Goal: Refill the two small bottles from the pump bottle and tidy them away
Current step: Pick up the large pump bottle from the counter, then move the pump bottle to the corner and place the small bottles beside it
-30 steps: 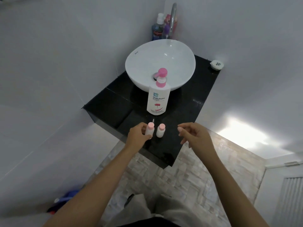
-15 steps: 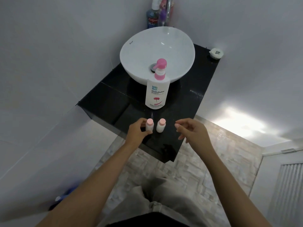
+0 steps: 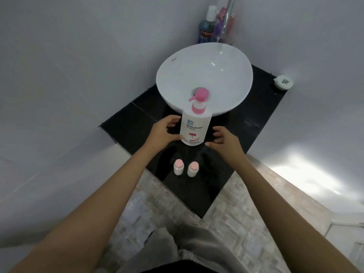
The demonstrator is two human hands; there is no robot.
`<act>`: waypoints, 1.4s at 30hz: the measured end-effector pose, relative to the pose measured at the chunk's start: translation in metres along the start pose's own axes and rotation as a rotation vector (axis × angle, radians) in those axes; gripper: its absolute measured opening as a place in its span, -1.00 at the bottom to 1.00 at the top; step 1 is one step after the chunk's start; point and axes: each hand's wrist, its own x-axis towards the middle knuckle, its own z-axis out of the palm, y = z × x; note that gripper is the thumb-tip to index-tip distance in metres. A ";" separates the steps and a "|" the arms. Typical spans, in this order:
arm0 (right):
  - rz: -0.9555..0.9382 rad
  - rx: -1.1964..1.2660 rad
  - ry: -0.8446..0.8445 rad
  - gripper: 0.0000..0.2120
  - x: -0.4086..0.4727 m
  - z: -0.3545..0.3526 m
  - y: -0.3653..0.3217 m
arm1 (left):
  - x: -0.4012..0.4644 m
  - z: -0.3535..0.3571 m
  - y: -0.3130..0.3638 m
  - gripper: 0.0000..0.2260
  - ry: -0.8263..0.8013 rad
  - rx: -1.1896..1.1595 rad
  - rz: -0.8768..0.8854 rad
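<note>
The black countertop (image 3: 126,125) carries the white vessel basin (image 3: 204,75) at the rear. The pump bottle (image 3: 195,129) stands upright against the basin's front wall. The two small bottles (image 3: 185,168) stand side by side near the front edge, pink caps on, well apart from both hands.

Your left hand (image 3: 163,133) is at the pump bottle's left flank, fingers spread and curled, with the fingertips at or just short of the bottle wall; contact cannot be confirmed. Your right hand (image 3: 224,139) is beside its right flank, fingers open and clearly apart from it. Neither hand holds anything.

The step in hand appears to be taking up the pump bottle.
1. Close both palms on the lower body, below the shoulder, not on the pink pump head (image 3: 200,95).
2. Keep the bottle upright as you draw it forward; the basin rim overhangs the pump head.
3. Set it down short of the small bottles so they are not knocked off the edge.
4. Uncap the small bottles before pumping.

Legible markings: "Shokubutsu" on the pump bottle label, above a red flower motif; the smaller print is unreadable. A dark blue bottle (image 3: 205,32) behind the basin reads "Colgate". The basin rim carries a small mark, too small to read.
</note>
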 end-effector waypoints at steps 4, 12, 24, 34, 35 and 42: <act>-0.052 0.005 -0.059 -0.45 0.020 0.010 0.000 | 0.014 0.010 0.006 -0.50 -0.035 -0.034 0.030; -0.134 0.067 -0.021 -0.70 0.034 0.014 -0.002 | 0.017 0.020 0.002 -0.61 0.094 -0.025 0.060; -0.395 -0.080 -0.309 -0.72 0.061 0.043 -0.076 | -0.022 -0.045 -0.009 -0.64 0.422 0.008 -0.046; -0.508 -0.107 -0.622 -0.63 0.123 0.121 -0.175 | -0.018 -0.115 -0.041 -0.63 0.787 0.036 -0.234; -0.513 -0.115 -0.641 -0.62 0.128 0.129 -0.181 | -0.014 -0.120 -0.045 -0.63 0.814 0.030 -0.254; -0.482 -0.126 -0.709 -0.57 0.158 0.165 -0.199 | 0.010 -0.130 -0.068 -0.62 0.908 -0.005 -0.321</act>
